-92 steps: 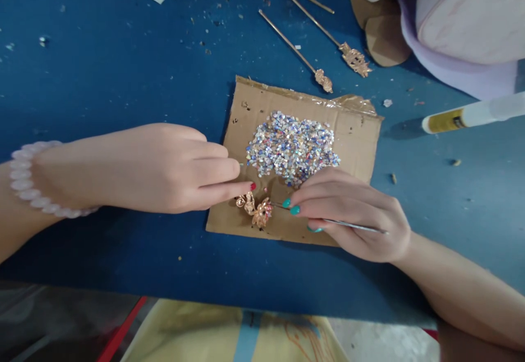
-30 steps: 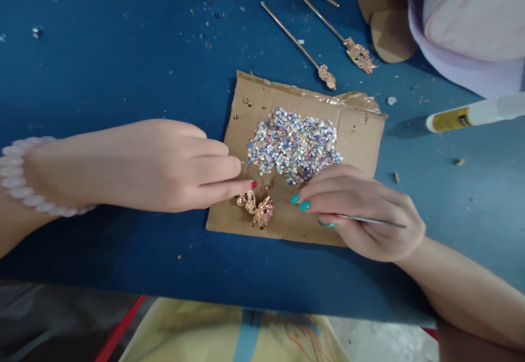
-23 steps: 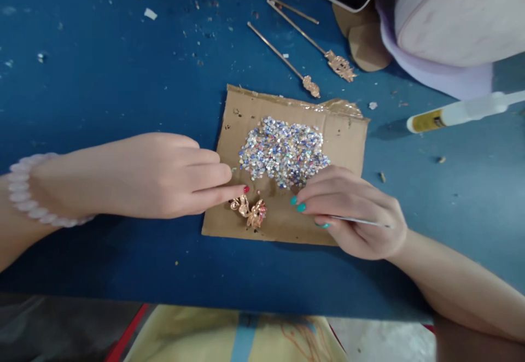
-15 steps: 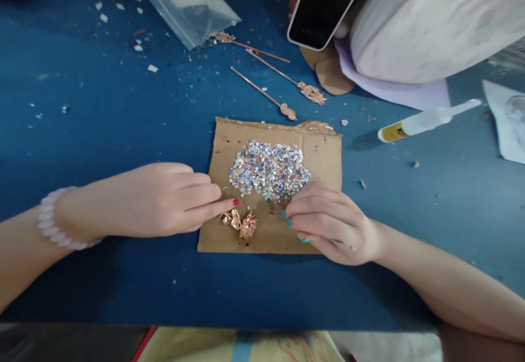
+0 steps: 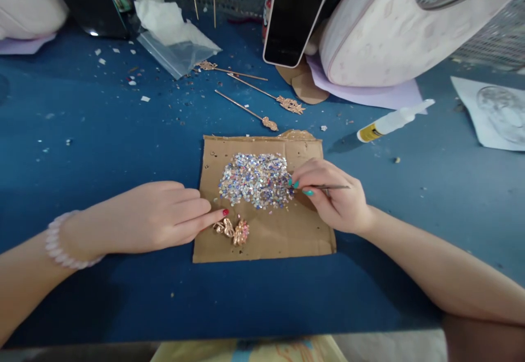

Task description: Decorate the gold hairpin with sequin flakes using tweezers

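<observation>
My left hand lies over the left edge of a cardboard piece. Its index finger, with a red nail, reaches out to a rose-gold flower ornament with pinkish stones, at the ornament's left end; the thumb is hidden underneath. Pinched in my right hand is a slim metal tool that looks like tweezers. Its tip is hidden by the fingers, at the right edge of a pile of small shiny stones. The pile is spread over the cardboard's upper middle.
Beyond the cardboard lie several rose-gold hairpins. A glue bottle lies to the right, near a paper with a picture. Farther back are a phone, a clear plastic bag and a large pale object.
My right hand has moved up and away from the ornament to the pile's right edge, still with the tool. My left hand stays by the ornament. The camera view has shifted.
</observation>
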Available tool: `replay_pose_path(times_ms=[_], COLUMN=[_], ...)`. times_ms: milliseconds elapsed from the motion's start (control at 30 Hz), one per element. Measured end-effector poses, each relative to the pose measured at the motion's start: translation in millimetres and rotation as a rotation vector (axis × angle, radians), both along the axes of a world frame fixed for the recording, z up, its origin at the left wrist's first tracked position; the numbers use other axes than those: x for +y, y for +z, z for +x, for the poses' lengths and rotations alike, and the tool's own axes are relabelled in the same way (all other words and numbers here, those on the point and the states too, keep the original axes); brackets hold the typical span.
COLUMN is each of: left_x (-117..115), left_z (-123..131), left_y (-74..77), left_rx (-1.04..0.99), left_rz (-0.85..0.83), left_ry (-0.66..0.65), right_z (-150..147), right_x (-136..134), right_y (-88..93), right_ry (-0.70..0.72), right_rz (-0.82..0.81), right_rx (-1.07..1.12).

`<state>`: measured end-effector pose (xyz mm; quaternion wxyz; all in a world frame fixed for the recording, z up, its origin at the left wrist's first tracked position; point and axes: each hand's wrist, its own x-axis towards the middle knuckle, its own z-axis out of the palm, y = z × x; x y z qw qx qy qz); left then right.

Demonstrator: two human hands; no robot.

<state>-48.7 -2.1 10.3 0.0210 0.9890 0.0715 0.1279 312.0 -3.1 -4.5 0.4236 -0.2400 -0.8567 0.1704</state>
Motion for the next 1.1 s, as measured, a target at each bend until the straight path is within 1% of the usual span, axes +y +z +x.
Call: replay_pose_path(times_ms=[133, 300, 467, 633, 767, 900, 1100], left_x=[-1, -1, -2, -3, -3, -3, -5], left_z=[0, -1, 0, 0, 0, -1, -3], left_y=[0.1, -1.2, 1.1, 3.8, 3.2, 1.6, 0.8], left_rx=[0.002, 0.026, 0.035, 0.003, -0.006, -0.003, 0.036], left_rz=[0.012, 0.041, 0.080, 0.035, 0.005, 0.000, 0.050], left_ry=[-0.010, -0.020, -0.038, -0.025, -0.011, -0.011, -0.025], right_z=[-3, -4, -4, -3, -3, -5, -11], right_x=[-2, -2, -1, -2, -3, -8, -19], right_y=[-2.2, -1.0, 1.0, 0.3, 1.5, 6.0, 10.4], right_ry=[0.028, 0.038, 0.062, 0.072, 0.089, 0.122, 0.199], right_rz=[0.031, 0.007, -0.002, -0.003, -0.031, -0.069, -0.068], right_rx=[-0.030, -0.037, -0.043, -0.024, -0.013, -0.027, -0.061])
